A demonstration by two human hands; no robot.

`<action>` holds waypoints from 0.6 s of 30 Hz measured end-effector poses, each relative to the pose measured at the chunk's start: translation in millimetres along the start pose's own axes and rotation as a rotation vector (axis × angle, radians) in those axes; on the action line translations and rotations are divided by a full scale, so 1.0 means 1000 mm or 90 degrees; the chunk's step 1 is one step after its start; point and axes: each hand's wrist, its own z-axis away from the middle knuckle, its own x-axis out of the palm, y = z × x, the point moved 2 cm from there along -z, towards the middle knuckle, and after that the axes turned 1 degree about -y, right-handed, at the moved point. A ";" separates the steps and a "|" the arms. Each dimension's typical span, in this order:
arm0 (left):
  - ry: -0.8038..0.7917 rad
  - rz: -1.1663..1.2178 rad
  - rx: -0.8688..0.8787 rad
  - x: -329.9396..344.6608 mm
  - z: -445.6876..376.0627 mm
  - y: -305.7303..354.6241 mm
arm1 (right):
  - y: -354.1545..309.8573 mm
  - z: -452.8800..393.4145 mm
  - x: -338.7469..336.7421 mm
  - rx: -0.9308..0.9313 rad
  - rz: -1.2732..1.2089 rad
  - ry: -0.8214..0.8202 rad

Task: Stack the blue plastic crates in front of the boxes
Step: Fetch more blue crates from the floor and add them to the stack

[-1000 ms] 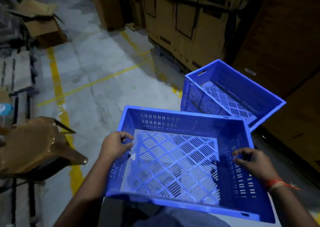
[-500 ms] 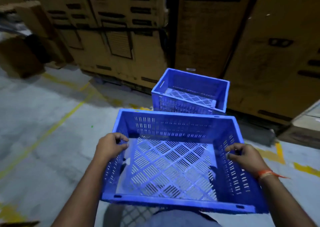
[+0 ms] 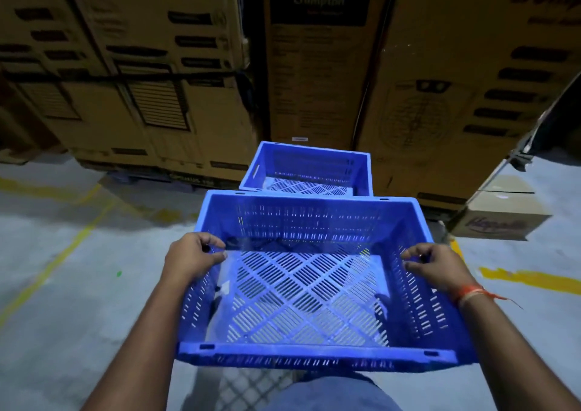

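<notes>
I hold an empty blue slotted plastic crate by its side rims, left hand and right hand curled tight. A second blue crate sits ahead on the grey floor, touching tall brown cardboard boxes; nothing lies between the two crates.

1. Both forearms are bare, with no sleeves in view.
2. An orange thread band circles the wrist of the right hand, loose ends trailing right.
3. The left hand wears nothing.
4. Light blue-grey clothing shows at the near edge.
</notes>
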 end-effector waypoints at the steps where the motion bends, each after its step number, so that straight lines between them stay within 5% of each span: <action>1: 0.001 -0.001 0.001 -0.002 -0.008 0.002 | -0.003 -0.007 0.000 0.003 -0.002 0.003; 18: 0.003 -0.004 0.031 -0.023 -0.237 0.089 | -0.074 -0.217 -0.005 0.008 -0.026 0.030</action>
